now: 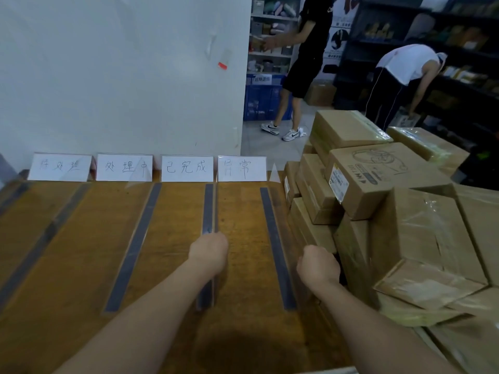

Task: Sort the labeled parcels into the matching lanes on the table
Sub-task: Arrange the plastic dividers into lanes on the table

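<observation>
Handwritten, left to right: first card [60,167] 待处理, second card [124,167] 处理中, third card [187,168] 已完成, fourth card [241,168] 异常.

Single head-worn wide-angle view, forward and down, near above table [81,265], white wall [121,76] and shelves [272,36] beyond.

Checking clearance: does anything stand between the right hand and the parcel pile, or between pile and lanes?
Nothing visible. The right hand is beside the parcel pile; only the left hand hangs over the bare lanes.
</observation>
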Available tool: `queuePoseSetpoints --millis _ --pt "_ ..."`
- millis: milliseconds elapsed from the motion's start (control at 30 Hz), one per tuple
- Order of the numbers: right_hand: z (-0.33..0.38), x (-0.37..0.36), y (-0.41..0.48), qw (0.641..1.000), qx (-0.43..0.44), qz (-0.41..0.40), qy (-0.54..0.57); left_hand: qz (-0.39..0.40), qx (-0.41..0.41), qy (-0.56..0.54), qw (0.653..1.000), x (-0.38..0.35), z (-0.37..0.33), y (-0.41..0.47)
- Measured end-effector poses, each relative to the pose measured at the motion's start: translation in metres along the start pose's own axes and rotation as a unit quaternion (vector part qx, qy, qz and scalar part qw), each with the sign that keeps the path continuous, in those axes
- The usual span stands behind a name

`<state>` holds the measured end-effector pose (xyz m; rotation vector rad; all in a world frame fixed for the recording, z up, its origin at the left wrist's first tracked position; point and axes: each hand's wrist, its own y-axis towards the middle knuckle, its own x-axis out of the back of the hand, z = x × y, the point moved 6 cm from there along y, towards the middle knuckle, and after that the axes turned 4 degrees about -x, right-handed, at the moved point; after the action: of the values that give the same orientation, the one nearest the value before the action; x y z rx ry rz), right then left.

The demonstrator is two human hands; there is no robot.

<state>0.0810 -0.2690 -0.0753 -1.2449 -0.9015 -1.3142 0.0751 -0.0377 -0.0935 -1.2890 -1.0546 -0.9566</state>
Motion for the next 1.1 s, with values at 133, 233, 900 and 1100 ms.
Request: queuePoseSetpoints --millis 133,233,900,1100 --pt "0.004 0.0 0.006 1.0 0.003 -0.001 -0.002 -0.006 -0.006 -0.007 1.0 -0.001 0.001 0.002" --pt "0.006 -0.001 0.01 1.0 0.004 0.004 0.001 -0.007 -0.007 -0.011 1.0 -0.002 0.003 0.003" --pt "0.0 -0.004 0.023 1.0 0.01 0.002 0.017 -0.017 -0.02 -0.054 0.998 -0.01 0.01 0.009" --pt "-0.003 0.002 0.022 1.0 0.02 -0.001 0.02 -0.028 -0.01 -0.056 0.998 -0.009 0.012 0.01"
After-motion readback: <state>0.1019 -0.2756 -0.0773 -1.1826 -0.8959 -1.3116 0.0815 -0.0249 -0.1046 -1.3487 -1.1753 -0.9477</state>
